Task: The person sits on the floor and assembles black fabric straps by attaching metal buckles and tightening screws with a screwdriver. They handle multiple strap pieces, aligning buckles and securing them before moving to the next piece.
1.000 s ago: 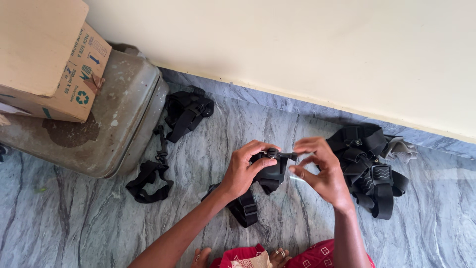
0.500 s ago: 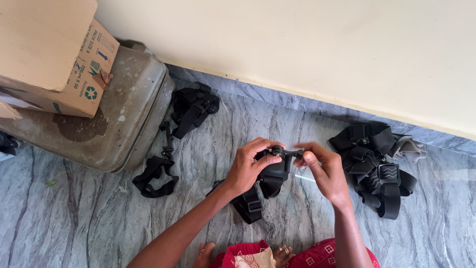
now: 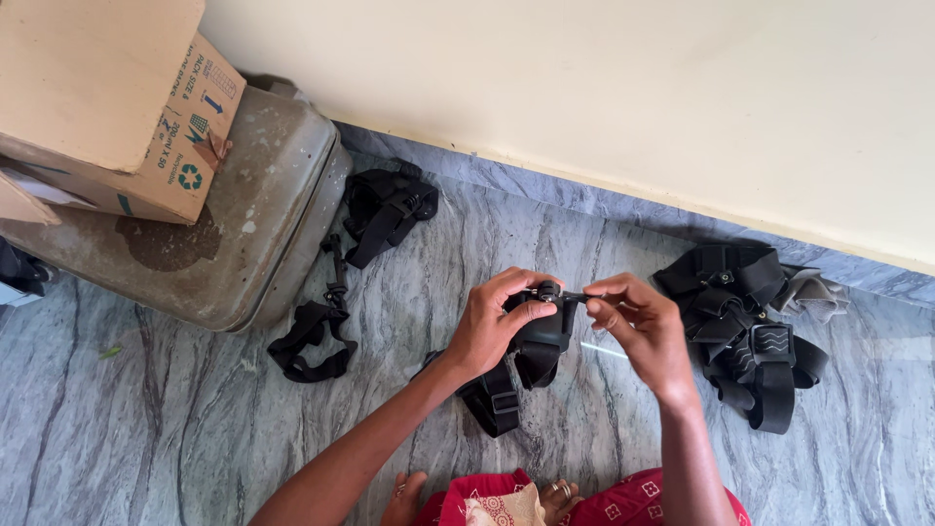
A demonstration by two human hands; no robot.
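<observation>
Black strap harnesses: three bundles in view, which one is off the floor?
The middle one, gripped by the left hand and pinched at its top by the right hand. The left bundle and right pile lie untouched on the floor.

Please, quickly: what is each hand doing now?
Left hand: closed, gripping the black strap mount.
Right hand: fingers pinched on a small black piece at the mount's top.

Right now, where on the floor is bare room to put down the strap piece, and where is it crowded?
Bare marble floor lies on the near left, below the grey case and the loose strap. Another patch is at the far right, beyond the strap pile. It is crowded between the left hand, the right hand and that pile.
</observation>
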